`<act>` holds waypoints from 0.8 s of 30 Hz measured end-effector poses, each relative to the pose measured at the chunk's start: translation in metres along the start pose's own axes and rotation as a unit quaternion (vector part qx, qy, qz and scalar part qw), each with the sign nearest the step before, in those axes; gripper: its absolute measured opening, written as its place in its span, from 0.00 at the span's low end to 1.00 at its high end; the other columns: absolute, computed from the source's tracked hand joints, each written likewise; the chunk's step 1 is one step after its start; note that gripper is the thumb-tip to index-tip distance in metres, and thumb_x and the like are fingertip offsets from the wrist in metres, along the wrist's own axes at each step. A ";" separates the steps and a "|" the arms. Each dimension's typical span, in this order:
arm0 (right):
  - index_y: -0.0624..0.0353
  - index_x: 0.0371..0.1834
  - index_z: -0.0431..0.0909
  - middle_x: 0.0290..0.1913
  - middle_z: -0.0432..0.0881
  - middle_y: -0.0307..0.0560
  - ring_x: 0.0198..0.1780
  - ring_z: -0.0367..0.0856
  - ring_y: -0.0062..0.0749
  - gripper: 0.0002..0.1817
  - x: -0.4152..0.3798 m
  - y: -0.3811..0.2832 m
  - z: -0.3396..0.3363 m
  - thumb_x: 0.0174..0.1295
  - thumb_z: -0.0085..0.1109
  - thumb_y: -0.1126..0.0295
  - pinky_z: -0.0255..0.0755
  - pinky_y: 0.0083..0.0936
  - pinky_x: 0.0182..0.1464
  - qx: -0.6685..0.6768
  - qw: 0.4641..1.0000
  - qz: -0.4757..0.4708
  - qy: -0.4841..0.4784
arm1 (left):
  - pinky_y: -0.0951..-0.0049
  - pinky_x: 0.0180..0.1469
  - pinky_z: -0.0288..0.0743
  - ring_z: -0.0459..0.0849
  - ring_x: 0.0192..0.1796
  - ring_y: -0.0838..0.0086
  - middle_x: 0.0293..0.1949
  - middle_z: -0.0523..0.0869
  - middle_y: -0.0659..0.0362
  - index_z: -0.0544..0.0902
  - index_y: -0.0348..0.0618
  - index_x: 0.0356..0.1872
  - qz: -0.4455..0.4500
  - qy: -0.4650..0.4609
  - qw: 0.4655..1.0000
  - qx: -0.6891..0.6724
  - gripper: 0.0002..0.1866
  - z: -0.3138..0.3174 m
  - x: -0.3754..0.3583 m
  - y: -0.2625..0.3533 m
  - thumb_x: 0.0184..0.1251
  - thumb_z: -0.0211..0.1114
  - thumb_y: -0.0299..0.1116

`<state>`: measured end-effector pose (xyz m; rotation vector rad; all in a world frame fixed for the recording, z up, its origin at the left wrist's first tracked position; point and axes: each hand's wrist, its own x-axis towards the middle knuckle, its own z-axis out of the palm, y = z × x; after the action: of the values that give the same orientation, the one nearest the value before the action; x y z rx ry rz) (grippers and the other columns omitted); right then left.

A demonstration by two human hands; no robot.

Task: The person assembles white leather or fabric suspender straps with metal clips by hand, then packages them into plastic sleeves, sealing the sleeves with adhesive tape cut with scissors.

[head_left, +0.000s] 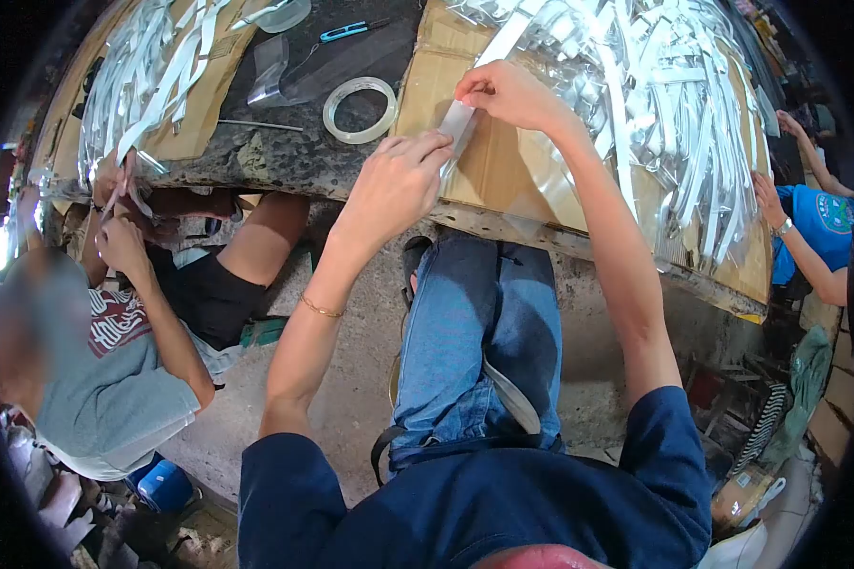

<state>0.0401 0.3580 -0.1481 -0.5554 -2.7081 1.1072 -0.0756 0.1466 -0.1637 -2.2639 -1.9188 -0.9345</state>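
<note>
My left hand is closed at the lower part of a white strip, near the front edge of the cardboard. Its thumb and index finger press together on the strip. Farther up the same strip, my right hand pinches it between thumb and fingertips. The strip runs on past my right hand toward a large pile of white and clear plastic strips. A roll of clear tape lies flat to the left of my hands.
Blue snips, a thin metal rod and a clear plastic piece lie on the dark tabletop. A person in grey sits at the left beside another strip pile. Someone in a blue shirt works at the right.
</note>
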 end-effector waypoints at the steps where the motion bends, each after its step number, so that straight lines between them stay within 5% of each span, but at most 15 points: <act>1: 0.66 0.42 0.84 0.34 0.87 0.49 0.36 0.85 0.31 0.09 0.000 -0.002 0.000 0.62 0.60 0.72 0.76 0.28 0.42 -0.016 1.000 0.011 0.006 | 0.61 0.56 0.75 0.83 0.52 0.59 0.52 0.84 0.55 0.83 0.37 0.46 0.001 0.000 1.000 0.000 0.15 -0.001 0.001 0.000 0.56 0.61 0.21; 8: 0.65 0.41 0.84 0.35 0.87 0.54 0.35 0.86 0.41 0.09 -0.003 -0.012 0.008 0.60 0.60 0.72 0.78 0.33 0.43 -0.092 0.995 0.005 0.050 | 0.61 0.56 0.75 0.83 0.53 0.59 0.51 0.84 0.54 0.83 0.36 0.46 -0.001 -0.015 1.000 -0.004 0.15 -0.003 0.002 0.001 0.55 0.62 0.22; 11: 0.60 0.48 0.83 0.34 0.87 0.52 0.43 0.85 0.43 0.14 -0.006 -0.019 0.016 0.59 0.62 0.72 0.77 0.35 0.49 -0.194 0.979 0.035 0.054 | 0.62 0.57 0.74 0.83 0.53 0.59 0.52 0.84 0.54 0.83 0.37 0.46 0.001 -0.020 1.000 -0.004 0.15 -0.003 0.002 -0.001 0.55 0.62 0.22; 13: 0.53 0.58 0.78 0.43 0.85 0.55 0.56 0.78 0.49 0.25 -0.012 -0.031 0.014 0.54 0.69 0.64 0.73 0.39 0.58 -0.229 0.964 0.069 0.118 | 0.62 0.57 0.74 0.83 0.53 0.59 0.52 0.84 0.53 0.83 0.37 0.46 0.002 -0.016 1.000 -0.004 0.15 -0.002 0.001 0.000 0.55 0.62 0.22; 16: 0.47 0.60 0.76 0.55 0.77 0.62 0.60 0.73 0.60 0.36 -0.007 -0.012 0.009 0.45 0.77 0.55 0.72 0.46 0.59 -0.277 0.934 0.073 0.212 | 0.61 0.57 0.74 0.83 0.53 0.59 0.51 0.84 0.53 0.83 0.36 0.44 0.001 -0.015 1.000 -0.005 0.13 -0.005 0.003 0.001 0.57 0.62 0.23; 19: 0.47 0.63 0.73 0.57 0.72 0.62 0.63 0.68 0.61 0.44 -0.001 -0.001 0.002 0.38 0.80 0.50 0.67 0.47 0.63 -0.218 0.951 0.134 0.173 | 0.60 0.56 0.74 0.83 0.50 0.58 0.50 0.84 0.53 0.82 0.37 0.44 -0.014 -0.049 0.999 -0.005 0.12 -0.009 0.012 0.004 0.59 0.61 0.25; 22: 0.46 0.61 0.73 0.58 0.72 0.63 0.64 0.67 0.63 0.44 0.002 0.001 0.004 0.37 0.81 0.49 0.68 0.45 0.64 -0.217 0.949 0.138 0.185 | 0.60 0.55 0.75 0.82 0.50 0.57 0.50 0.84 0.52 0.82 0.35 0.43 -0.067 -0.093 0.993 0.030 0.12 -0.001 0.031 0.007 0.60 0.61 0.29; 24: 0.45 0.62 0.73 0.59 0.71 0.64 0.64 0.67 0.63 0.45 0.004 0.001 0.006 0.36 0.82 0.49 0.68 0.45 0.64 -0.218 0.949 0.134 0.185 | 0.59 0.56 0.74 0.80 0.53 0.56 0.52 0.82 0.50 0.81 0.34 0.46 0.019 -0.014 0.996 0.088 0.15 0.014 0.040 0.005 0.62 0.62 0.35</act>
<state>0.0349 0.3565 -0.1528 -1.1002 -2.5807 0.3728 -0.0626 0.1858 -0.1551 -2.2162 -1.8789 -0.7022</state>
